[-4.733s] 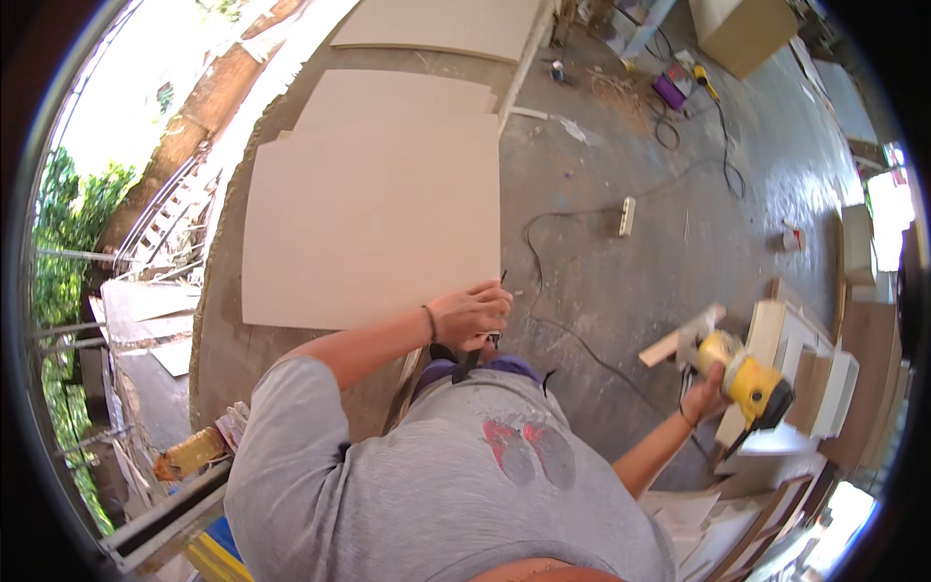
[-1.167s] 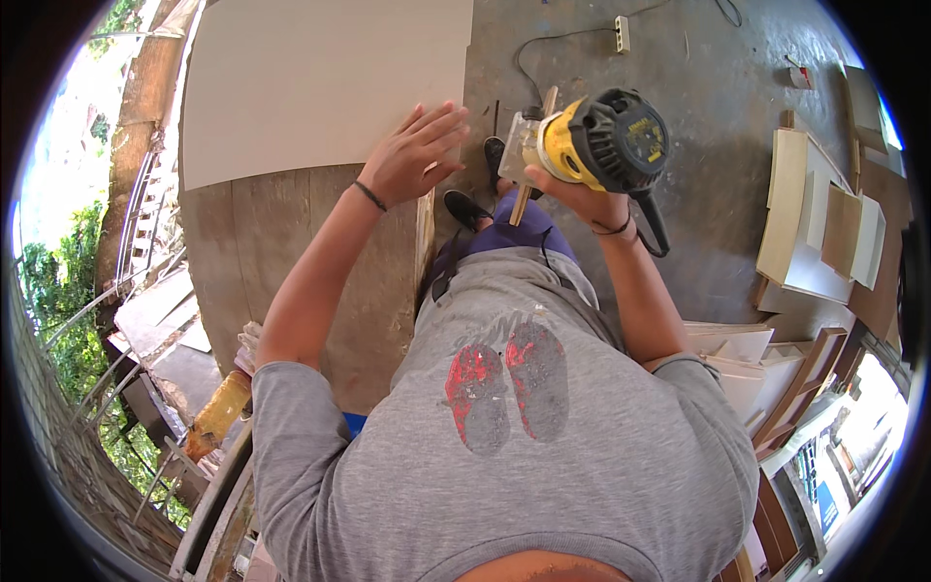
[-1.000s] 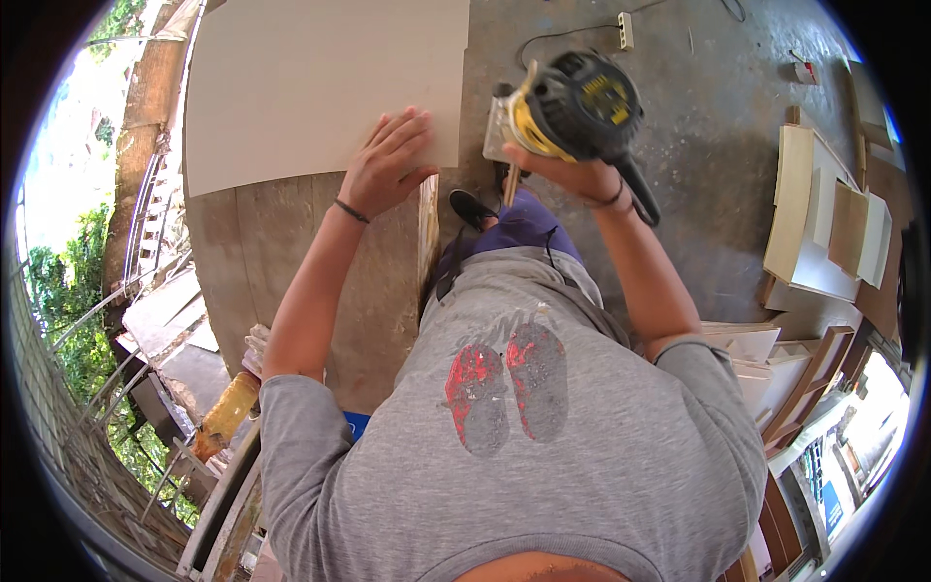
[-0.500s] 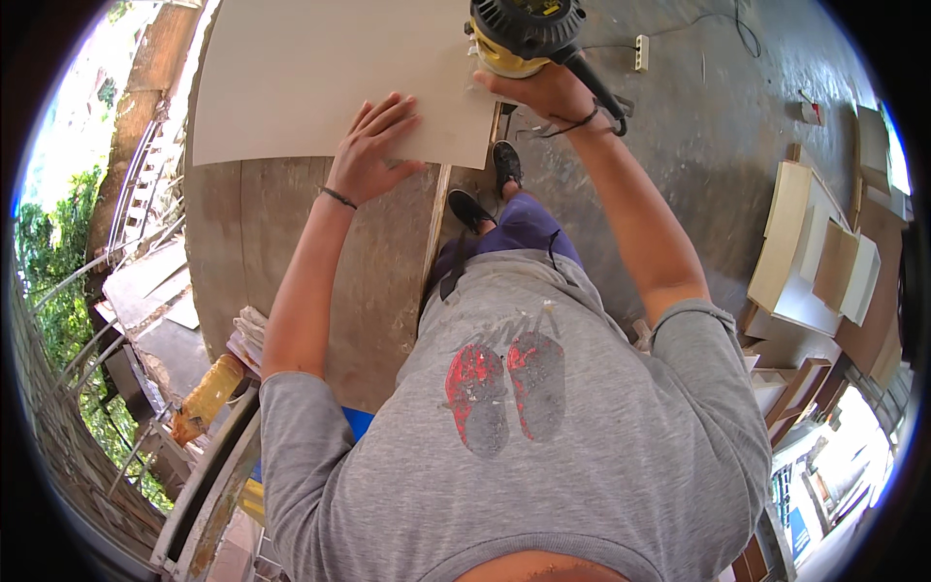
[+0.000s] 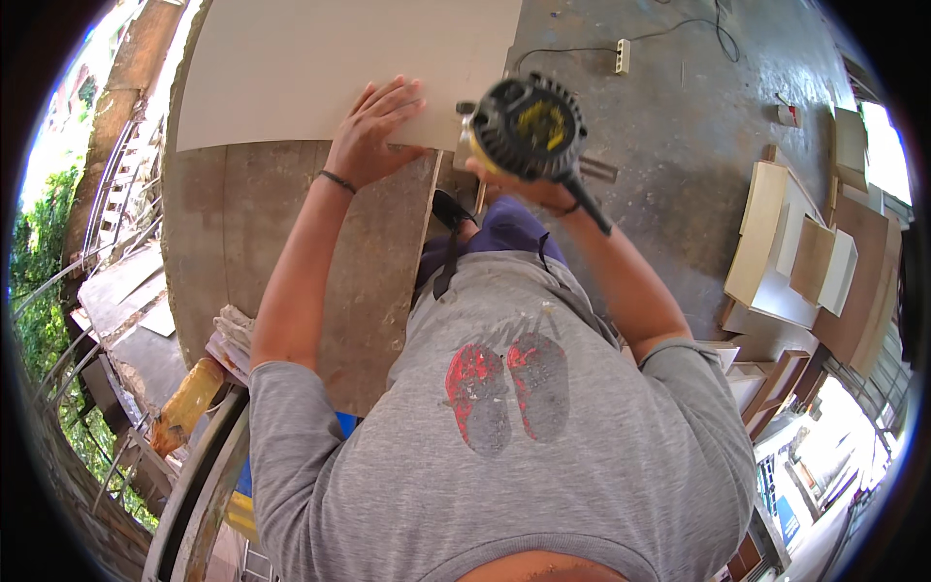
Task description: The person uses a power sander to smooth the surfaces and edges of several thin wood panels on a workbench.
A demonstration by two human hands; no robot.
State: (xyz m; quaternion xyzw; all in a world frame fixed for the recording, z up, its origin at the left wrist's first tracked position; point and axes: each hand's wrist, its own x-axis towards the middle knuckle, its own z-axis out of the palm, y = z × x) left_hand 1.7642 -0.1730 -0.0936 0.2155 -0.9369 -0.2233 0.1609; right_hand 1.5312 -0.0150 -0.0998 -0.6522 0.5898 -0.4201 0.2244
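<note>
My left hand (image 5: 376,136) lies flat near the front edge of a large pale board (image 5: 291,73), fingers spread and pointing away from me. The board rests on a brown wooden worktop (image 5: 291,242). In my right hand (image 5: 519,186) is a yellow-and-black trim router (image 5: 533,126), seen from above with its black vented top and thick cord sleeve. The router is at the right front corner of the board and hides that corner. Most of my right hand's fingers are covered by it, and I cannot tell whether its base touches the board.
A white power strip (image 5: 623,57) with a dark cable lies on the grey floor at the upper right. Pale wooden cabinet parts (image 5: 776,233) stand to the right. A yellow roll-like object (image 5: 189,403) lies beyond the worktop's left side. My shoe (image 5: 454,209) shows beside the worktop.
My right hand has brought the router toward me, from the board's right edge to its front corner, and the router has turned. The left hand remains flat on the board.
</note>
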